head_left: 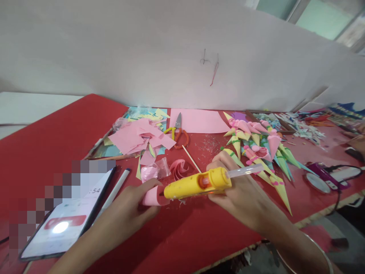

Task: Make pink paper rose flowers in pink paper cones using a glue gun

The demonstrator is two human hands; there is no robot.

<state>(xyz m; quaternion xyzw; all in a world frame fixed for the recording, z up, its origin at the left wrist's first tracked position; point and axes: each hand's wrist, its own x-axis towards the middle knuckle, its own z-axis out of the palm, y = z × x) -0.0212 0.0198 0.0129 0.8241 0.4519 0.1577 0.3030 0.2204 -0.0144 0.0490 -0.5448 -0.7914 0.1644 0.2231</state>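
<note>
In my left hand (134, 203) is a curled pink paper piece (151, 196), pinched between thumb and fingers. My right hand (232, 190) grips a yellow glue gun (191, 186), its clear glue stick jutting out at the back. The gun's nozzle points left and is at the opening of the paper curl. Just beyond the hands lie a coiled pink paper strip (179, 168), a small plastic bag (155, 170) and a thin wooden stick (191, 158).
Scissors (179, 131) and pink paper scraps (134, 135) lie farther back on the red table (159, 243). A phone (71, 217) and white pen (114, 192) are at left. Decorated paper cones (253, 146) are piled at right, near a purple device (327, 177).
</note>
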